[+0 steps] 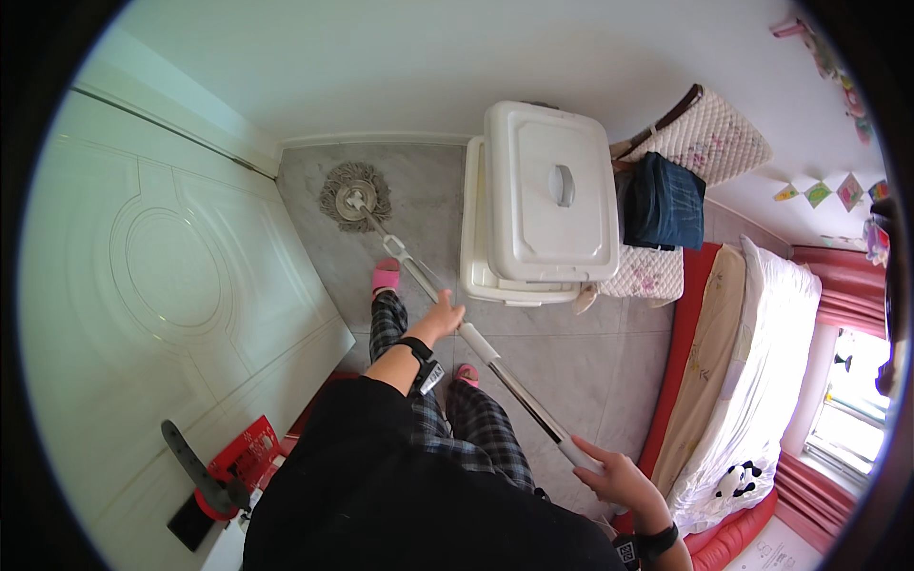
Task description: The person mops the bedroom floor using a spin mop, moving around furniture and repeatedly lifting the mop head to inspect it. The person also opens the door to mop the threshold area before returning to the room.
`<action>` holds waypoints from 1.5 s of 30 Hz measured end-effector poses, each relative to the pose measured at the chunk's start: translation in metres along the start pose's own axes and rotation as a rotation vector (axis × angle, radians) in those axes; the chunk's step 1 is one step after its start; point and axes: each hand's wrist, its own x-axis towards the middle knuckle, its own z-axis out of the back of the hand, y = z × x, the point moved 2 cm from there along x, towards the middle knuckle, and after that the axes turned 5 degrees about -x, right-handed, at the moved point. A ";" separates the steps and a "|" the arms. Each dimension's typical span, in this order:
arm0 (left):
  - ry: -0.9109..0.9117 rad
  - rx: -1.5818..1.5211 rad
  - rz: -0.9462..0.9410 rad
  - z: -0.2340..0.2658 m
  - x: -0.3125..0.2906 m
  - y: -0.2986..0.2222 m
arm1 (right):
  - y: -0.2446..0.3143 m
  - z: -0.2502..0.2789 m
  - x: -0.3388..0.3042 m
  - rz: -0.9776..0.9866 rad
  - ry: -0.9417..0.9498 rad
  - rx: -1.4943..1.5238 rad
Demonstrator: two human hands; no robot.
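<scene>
A spin mop with a round grey string head (379, 202) lies across in front of me, its head flat on the tiled floor (586, 366) near the far left corner. My left hand (440, 318) is wrapped round the white and silver mop handle (519, 392) about midway along. Closed on the white upper end of the handle, my right hand (619, 476) is lower right, close to my body. The handle slants from the far left down to the near right. Both wrists wear black bands.
A white panelled door (86, 314) with a dark handle (186, 462) stands open at left. Lidded white storage boxes (533, 224) are stacked by the far wall, beside a quilted chair (719, 143) with folded jeans (664, 202). A red-framed bed (678, 381) stands at right. My feet wear pink slippers (386, 278).
</scene>
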 end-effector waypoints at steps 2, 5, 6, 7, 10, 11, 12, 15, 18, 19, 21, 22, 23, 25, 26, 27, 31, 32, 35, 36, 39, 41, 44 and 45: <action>-0.005 0.230 -0.148 -0.091 -0.035 0.010 | -0.069 -0.002 -0.044 -0.055 -0.078 -0.099; 0.350 0.186 -0.088 -0.205 -0.093 0.020 | -0.145 -0.004 -0.121 -0.137 -0.134 0.017; 0.466 0.141 -0.068 -0.237 -0.114 0.023 | -0.165 -0.006 -0.147 -0.293 -0.130 0.060; 0.521 0.175 -0.092 -0.264 -0.135 0.022 | -0.178 -0.005 -0.171 -0.236 -0.138 0.084; 0.720 0.205 -0.094 -0.308 -0.179 0.022 | -0.210 -0.010 -0.218 -0.313 -0.152 0.081; 0.788 0.200 -0.078 -0.314 -0.190 0.023 | -0.219 -0.013 -0.226 -0.334 -0.176 0.033; 0.793 0.183 -0.100 -0.311 -0.195 0.025 | -0.228 -0.018 -0.232 -0.434 -0.188 -0.024; 0.748 0.075 -0.112 -0.265 -0.205 0.046 | -0.250 -0.014 -0.223 -0.257 -0.267 -0.073; 0.491 0.026 0.027 -0.172 -0.214 0.085 | -0.277 -0.005 -0.202 -0.261 -0.300 -0.037; 0.415 0.091 0.071 -0.146 -0.217 0.097 | -0.284 -0.005 -0.194 -0.263 -0.332 -0.081; 0.341 0.129 0.163 -0.131 -0.218 0.114 | -0.291 -0.018 -0.187 -0.205 -0.413 -0.155; 0.338 0.102 0.205 -0.134 -0.216 0.119 | -0.295 -0.028 -0.188 -0.285 -0.438 -0.214; 0.328 0.055 0.242 -0.141 -0.215 0.122 | -0.294 -0.040 -0.187 -0.286 -0.422 -0.302; 0.330 0.064 0.281 -0.178 -0.205 0.118 | -0.288 -0.064 -0.192 -0.163 -0.371 -0.138; 0.417 -0.061 0.355 -0.196 -0.204 0.116 | -0.285 -0.076 -0.196 -0.187 -0.338 -0.135; 0.507 -0.188 0.426 -0.215 -0.205 0.112 | -0.279 -0.087 -0.200 -0.140 -0.293 -0.081; 0.377 -0.813 0.658 -0.270 -0.205 0.097 | -0.254 -0.138 -0.195 0.042 -0.251 -0.012; 0.372 -1.058 0.636 -0.274 -0.203 0.093 | -0.246 -0.150 -0.188 0.124 -0.258 0.013; 0.203 -1.061 0.521 -0.264 -0.194 0.086 | -0.231 -0.149 -0.184 -0.006 -0.248 -0.054; 0.132 -1.061 0.501 -0.253 -0.191 0.083 | -0.219 -0.146 -0.180 0.035 -0.287 -0.092; -0.050 -1.059 0.507 -0.205 -0.179 0.067 | -0.174 -0.131 -0.163 -0.022 -0.224 0.010; -0.145 -1.002 0.340 -0.156 -0.172 0.051 | -0.137 -0.121 -0.144 -0.087 -0.187 0.003; -0.294 -1.000 0.311 -0.069 -0.150 0.024 | -0.082 -0.116 -0.104 -0.130 -0.116 0.071; -0.418 -0.975 0.181 -0.040 -0.142 0.017 | -0.060 -0.116 -0.085 -0.011 -0.154 0.030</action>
